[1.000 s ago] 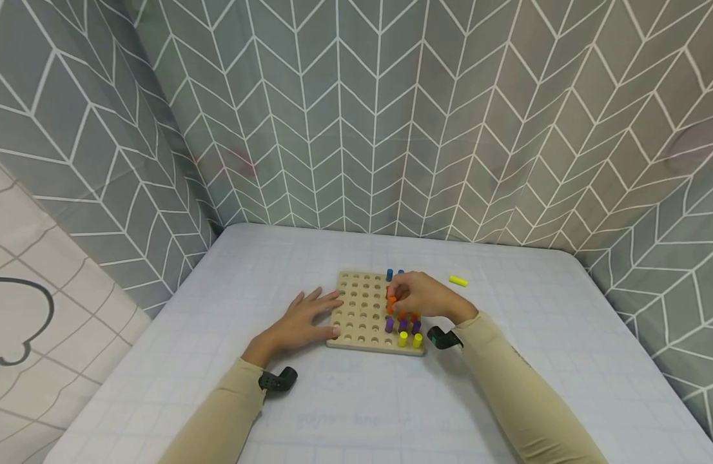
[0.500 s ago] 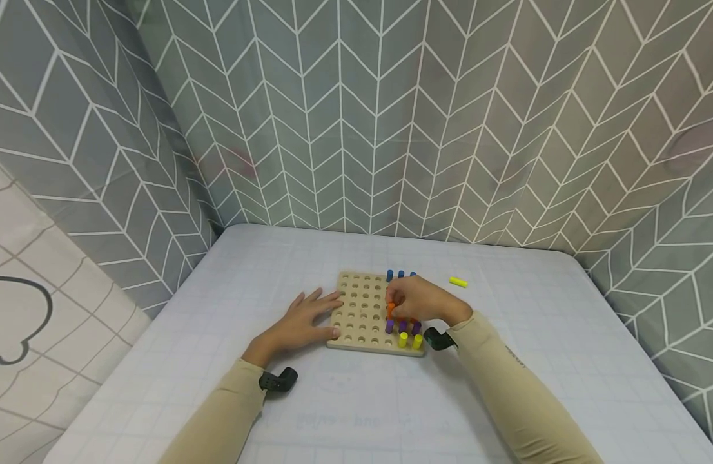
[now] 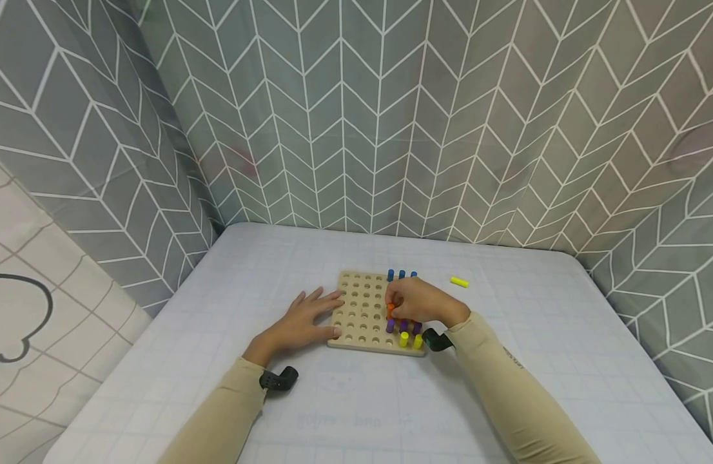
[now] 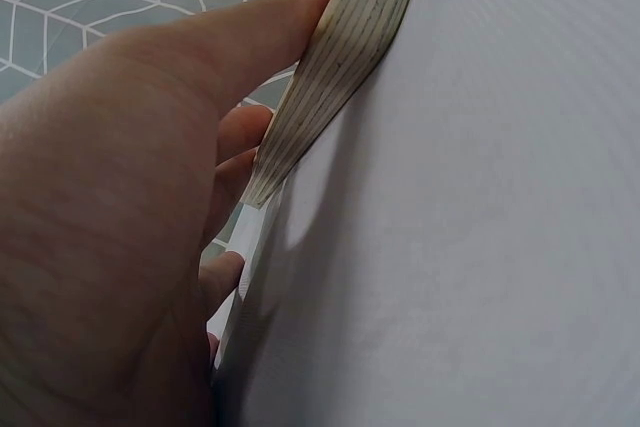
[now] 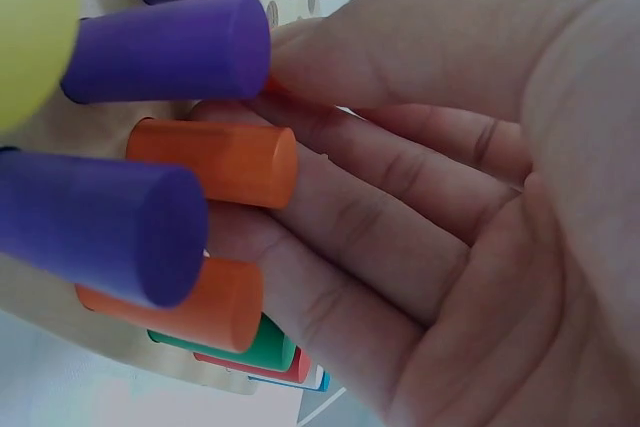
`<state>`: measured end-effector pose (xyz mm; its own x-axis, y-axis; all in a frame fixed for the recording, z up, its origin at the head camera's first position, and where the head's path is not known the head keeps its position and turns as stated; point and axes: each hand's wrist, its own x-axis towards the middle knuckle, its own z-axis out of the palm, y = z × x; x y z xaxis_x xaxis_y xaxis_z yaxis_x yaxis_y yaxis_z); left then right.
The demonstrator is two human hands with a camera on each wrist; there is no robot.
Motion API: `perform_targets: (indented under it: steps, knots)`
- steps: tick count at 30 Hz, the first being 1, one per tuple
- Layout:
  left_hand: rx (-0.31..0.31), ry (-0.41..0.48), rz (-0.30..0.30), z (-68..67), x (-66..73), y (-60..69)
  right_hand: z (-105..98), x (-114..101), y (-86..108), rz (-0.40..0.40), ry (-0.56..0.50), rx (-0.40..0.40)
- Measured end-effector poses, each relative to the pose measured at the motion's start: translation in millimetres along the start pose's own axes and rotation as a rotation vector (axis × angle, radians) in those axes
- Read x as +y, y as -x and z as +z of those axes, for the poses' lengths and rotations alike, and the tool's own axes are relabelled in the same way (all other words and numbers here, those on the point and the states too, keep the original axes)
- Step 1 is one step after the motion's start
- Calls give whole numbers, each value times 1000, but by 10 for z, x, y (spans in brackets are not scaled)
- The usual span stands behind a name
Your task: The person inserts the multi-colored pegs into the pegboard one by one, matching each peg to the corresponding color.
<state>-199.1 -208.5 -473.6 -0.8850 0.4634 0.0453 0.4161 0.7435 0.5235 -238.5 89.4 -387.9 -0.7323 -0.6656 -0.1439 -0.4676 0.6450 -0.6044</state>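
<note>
My right hand [image 3: 420, 301] is over the right part of a wooden pegboard [image 3: 358, 330], its thumb and fingers pinching an orange peg [image 3: 390, 312] that stands upright at the board; its lower end is hidden. Purple pegs [image 3: 390, 326] and two yellow pegs [image 3: 404, 339] stand in the holes nearer me, blue pegs [image 3: 401, 274] along the far edge. In the right wrist view, a purple peg [image 5: 170, 47] mostly blocks the pinched peg, and another orange peg [image 5: 225, 165] stands beside the fingers. My left hand [image 3: 301, 322] touches the board's left edge with spread, fairly straight fingers.
One yellow peg [image 3: 459, 281] lies loose on the white-covered table [image 3: 345, 399], beyond the board's right side. Patterned grey curtains [image 3: 356, 129] rise behind the table and at its sides. The board's left columns show bare holes.
My right hand has moved slightly down and nearer me with the orange peg, uncovering more of the blue pegs. The left hand has stayed on the board's edge.
</note>
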Motion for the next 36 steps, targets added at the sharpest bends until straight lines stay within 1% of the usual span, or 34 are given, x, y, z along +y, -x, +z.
perform_targets:
  steps: [6, 11, 21, 36]
  knots:
    - [-2, 6, -1, -8, 4, 3, 11, -9, -8, 22, 4, -2]
    - [-3, 1, -7, -13, 11, 7, 9, -8, -20, 3, 36, 1]
    - [-1, 5, -5, -4, 6, 8, 11, -18, -11, -14, 47, 2]
    - [-7, -12, -3, 3, -17, -2, 18, -6, -8, -8, 19, 3]
